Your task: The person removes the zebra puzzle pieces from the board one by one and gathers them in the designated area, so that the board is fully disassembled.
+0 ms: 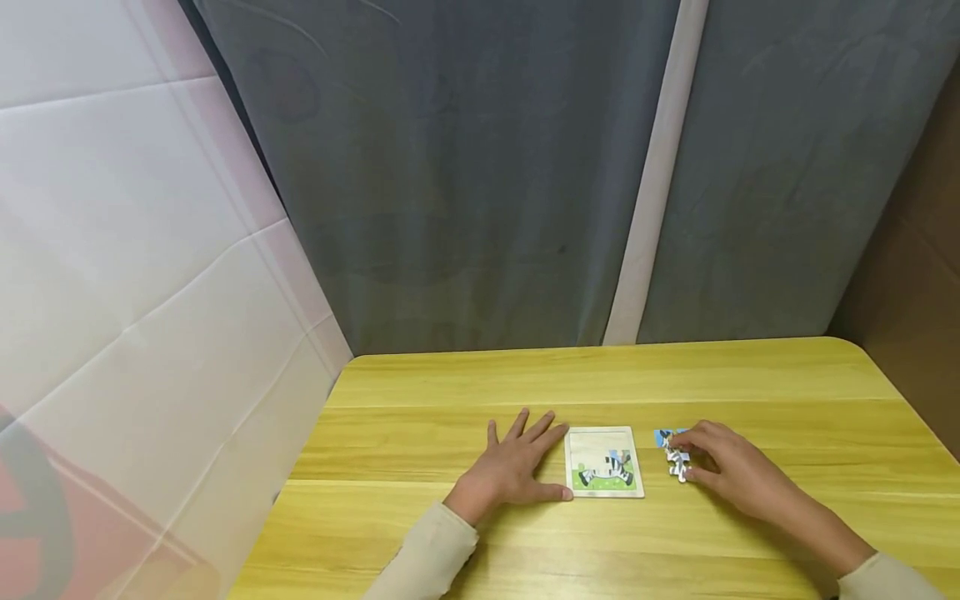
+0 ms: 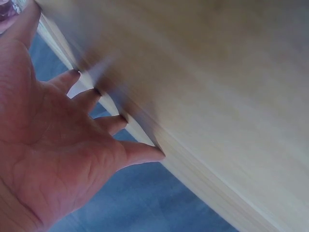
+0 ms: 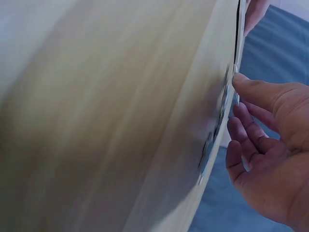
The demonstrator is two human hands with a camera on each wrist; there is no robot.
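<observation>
A small square puzzle board [image 1: 604, 433] with a pale frame lies on the table. Its partly filled picture shows zebra legs and body on green grass. Beside it, my left hand [image 1: 513, 468] rests with fingers spread, thumb and index fingertip at the board's left edge. In the left wrist view, the straight fingers of that left hand [image 2: 63, 130] touch the tabletop. To the right of the board, my right hand [image 1: 738, 471] pinches a thin puzzle piece [image 3: 236, 98] between thumb and fingers. Loose zebra puzzle pieces [image 1: 678, 467] lie under its fingertips, partly hidden by them.
The yellow wood-grain table [image 1: 450, 383] ends at a grey curtain [image 1: 480, 208] with a pale vertical strip [image 1: 652, 192]. A white cloth wall [image 1: 150, 250] stands on the left, a brown panel [image 1: 915, 275] on the right.
</observation>
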